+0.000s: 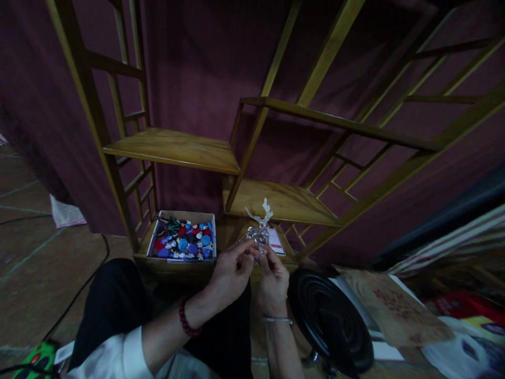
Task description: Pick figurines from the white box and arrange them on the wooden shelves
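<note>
Both hands meet over the low shelf around a clear, shiny figurine [258, 232], which looks like a deer with branching antlers pointing up. My left hand [232, 269] pinches its lower part with thumb and fingers. My right hand [273, 280] grips the same lower part from the other side, fingertips close to the left ones. The fingers hide the bottom of the figurine. Just behind it, a phone [276, 241] with a lit white screen lies on the shelf. To the left stands an open box [193, 215] filled with small figures in blue, red, white and black.
A wooden display shelf [177, 147] with stepped boards rises ahead, before a dark reddish curtain [193, 79]. On the right are a round black seat [327, 321], a brown paper bag [390, 300] and a plastic bag [461, 347]. A green power strip [41, 358] lies at lower left.
</note>
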The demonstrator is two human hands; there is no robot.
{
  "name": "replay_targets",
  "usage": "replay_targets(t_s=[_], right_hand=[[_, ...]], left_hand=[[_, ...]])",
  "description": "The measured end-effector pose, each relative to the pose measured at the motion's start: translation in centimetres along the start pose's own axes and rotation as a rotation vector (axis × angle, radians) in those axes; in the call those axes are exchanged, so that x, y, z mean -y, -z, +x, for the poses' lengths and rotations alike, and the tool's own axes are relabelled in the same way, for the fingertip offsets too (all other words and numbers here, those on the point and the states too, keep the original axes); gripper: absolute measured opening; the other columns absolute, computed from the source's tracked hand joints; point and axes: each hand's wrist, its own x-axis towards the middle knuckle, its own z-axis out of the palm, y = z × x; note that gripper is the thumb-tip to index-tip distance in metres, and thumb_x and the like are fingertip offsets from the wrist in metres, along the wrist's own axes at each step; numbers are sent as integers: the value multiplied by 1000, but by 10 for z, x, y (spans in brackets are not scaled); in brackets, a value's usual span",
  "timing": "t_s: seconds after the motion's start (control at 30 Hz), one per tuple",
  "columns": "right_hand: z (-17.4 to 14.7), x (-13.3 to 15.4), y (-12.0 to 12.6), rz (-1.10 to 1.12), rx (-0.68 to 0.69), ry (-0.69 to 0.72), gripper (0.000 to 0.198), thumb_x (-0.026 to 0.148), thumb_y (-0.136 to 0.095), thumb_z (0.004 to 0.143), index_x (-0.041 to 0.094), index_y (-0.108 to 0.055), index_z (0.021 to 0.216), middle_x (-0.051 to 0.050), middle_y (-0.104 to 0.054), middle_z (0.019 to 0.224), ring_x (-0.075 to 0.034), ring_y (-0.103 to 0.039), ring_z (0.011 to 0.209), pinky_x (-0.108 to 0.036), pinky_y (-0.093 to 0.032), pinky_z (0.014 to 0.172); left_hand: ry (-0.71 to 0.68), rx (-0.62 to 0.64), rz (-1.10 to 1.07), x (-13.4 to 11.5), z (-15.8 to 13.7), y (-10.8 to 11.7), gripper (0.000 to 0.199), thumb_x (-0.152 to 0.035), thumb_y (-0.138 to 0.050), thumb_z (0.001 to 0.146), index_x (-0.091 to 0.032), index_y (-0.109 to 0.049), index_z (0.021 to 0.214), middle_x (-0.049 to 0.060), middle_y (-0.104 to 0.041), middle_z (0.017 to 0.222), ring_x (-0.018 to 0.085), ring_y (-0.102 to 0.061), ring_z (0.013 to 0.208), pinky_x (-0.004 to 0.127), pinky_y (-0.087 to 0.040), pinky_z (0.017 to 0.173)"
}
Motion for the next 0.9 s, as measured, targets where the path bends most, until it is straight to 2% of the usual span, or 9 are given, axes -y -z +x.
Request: replay_targets(t_s=[0.17,0.5,0.73,0.9], right_hand=[[7,1,3,82,24,-56,34,33,-69,63,18,-66,93,-6,-70,84,-20,-64,78,-35,-49,74],[17,13,8,77,76,-16,29,33,-68,65,20,-68,91,-4,-70,87,-19,-63,83,-33,-47,79],[29,17,15,26,18,7,35,33,-70,62,18,-68,93,-7,-68,97,-23,-60,94,-38,-42,89],[39,26,19,28,-54,29,34,34,-72,58,18,-69,88,-7,-69,94,-23,-61,93,-40,-41,91]], left_hand=[[-22,21,105,-11,5,-2,34,-16,-43,80,-20,-56,111,4,-63,97,12,-59,83,23,-49,74],[-80,85,224,-21,15,-6,34,-20,-43,80,-20,-54,113,3,-64,99,14,-58,89,23,-47,75],[-77,101,253,-29,24,-13,34,-21,-42,80,-21,-54,112,2,-63,99,13,-58,84,22,-47,71],[-78,100,242,-38,34,-19,32,-24,-47,78,-21,-56,109,0,-64,94,12,-57,81,22,-46,68]])
